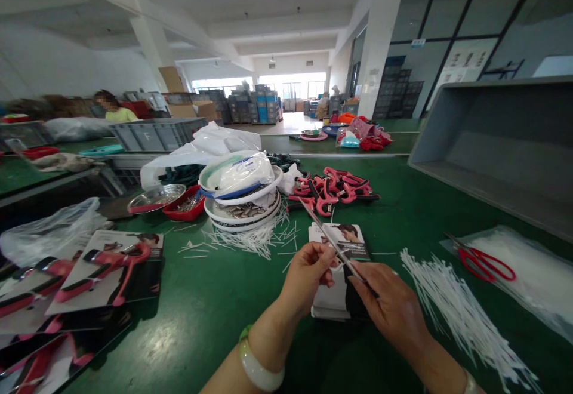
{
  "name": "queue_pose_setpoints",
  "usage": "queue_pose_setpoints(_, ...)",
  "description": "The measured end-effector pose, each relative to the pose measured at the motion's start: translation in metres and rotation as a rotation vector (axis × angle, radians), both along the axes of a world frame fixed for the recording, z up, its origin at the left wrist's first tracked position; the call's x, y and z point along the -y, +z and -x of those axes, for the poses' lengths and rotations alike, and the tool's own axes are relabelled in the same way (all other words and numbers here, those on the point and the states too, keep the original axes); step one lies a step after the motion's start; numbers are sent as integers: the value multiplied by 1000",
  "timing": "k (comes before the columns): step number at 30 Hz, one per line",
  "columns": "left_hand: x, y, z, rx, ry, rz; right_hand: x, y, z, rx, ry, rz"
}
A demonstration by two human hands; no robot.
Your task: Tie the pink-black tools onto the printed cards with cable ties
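My right hand [391,301] is closed on a thin card [329,236], seen almost edge-on and slanting up to the left. My left hand [308,274] meets the card's near side with thumb and fingers pinched together; whatever is between those fingertips is too small to make out. Below both hands lies a stack of printed cards [331,292], partly covered by them. To the right is a loose bundle of white cable ties [465,316]. Pink-and-black clamp-like tools [333,191] are heaped beyond the stack.
Carded pink tools [102,268] pile up at the left. Stacked white bowls [242,212], a red tray [184,204] and scattered white ties [250,240] sit mid-table. Red-handled scissors [486,264] lie on a plastic bag at right, near a grey crate [496,143]. A person [114,107] is far left.
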State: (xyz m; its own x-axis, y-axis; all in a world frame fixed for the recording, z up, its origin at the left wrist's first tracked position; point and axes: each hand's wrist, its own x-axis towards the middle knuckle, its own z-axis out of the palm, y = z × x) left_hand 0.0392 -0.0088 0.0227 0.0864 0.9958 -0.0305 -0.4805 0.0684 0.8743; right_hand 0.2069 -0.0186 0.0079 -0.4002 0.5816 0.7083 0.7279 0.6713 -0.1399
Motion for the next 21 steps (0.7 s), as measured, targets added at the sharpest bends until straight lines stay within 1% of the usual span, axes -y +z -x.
queue_pose_setpoints(4,2,-3,-5,29,98,-44,2,-3,4,112,-20,-53)
queue_pose_setpoints(7,7,1,-4,-46,141,-126,3,-2,6,192,-50,-76)
queue_pose_setpoints(9,10,6,2,-198,121,-208,4,-1,7,227,-75,-88)
queue_pose_setpoints(11,12,13,11,-446,67,-257,4,-1,7,260,-92,-76)
queue_pose_setpoints(14,12,19,26,-884,9,-239,5,-2,8,314,-93,-27)
queue_pose_setpoints(15,11,19,30,-991,3,-230,5,-3,10,329,-91,-10)
queue_pose_setpoints(17,9,17,35,-1106,1,-232,6,-3,13,351,-102,21)
queue_pose_setpoints(19,6,12,38,-1125,26,-253,7,-3,17,369,-123,55)
queue_pose_setpoints(20,4,10,38,-1117,71,-271,7,-1,19,375,-134,73)
queue_pose_setpoints(21,3,8,38,-1103,145,-298,7,0,20,379,-145,88)
